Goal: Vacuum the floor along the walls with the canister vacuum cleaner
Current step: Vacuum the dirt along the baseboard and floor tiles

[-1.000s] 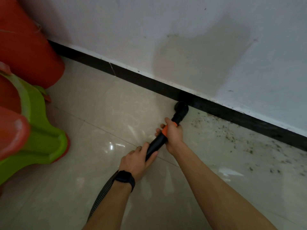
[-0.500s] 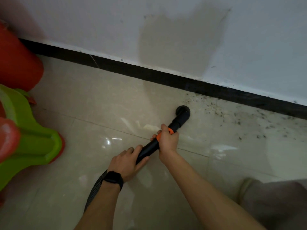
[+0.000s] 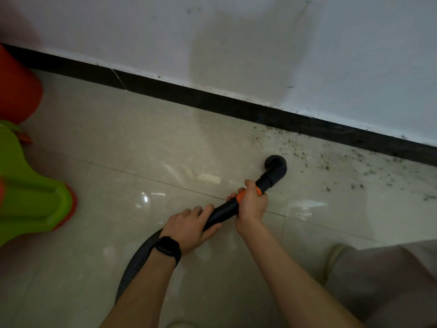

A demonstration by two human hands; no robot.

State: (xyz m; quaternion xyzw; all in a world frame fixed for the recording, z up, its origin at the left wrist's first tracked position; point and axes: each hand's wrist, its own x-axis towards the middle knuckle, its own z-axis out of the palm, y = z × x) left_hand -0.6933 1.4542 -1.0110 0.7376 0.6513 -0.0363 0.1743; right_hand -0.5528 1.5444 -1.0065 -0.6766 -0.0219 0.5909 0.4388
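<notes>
Wand (image 3: 224,209) — clasped: left hand (image 3: 189,229), right hand (image 3: 251,204)

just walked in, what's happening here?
A person is vacuuming a tile floor by a wall. The right hand grips the black wand at its orange collar; the left hand holds it lower, near the hose. The nozzle sits on the floor, short of the black baseboard, with dirt specks scattered to its right.

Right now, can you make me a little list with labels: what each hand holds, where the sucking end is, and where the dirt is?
left hand: grips the black tube near the hose
right hand: grips the tube at its orange collar
nozzle: at the floor tile, apart from the baseboard
dirt: dark specks right of the nozzle, along the baseboard
</notes>
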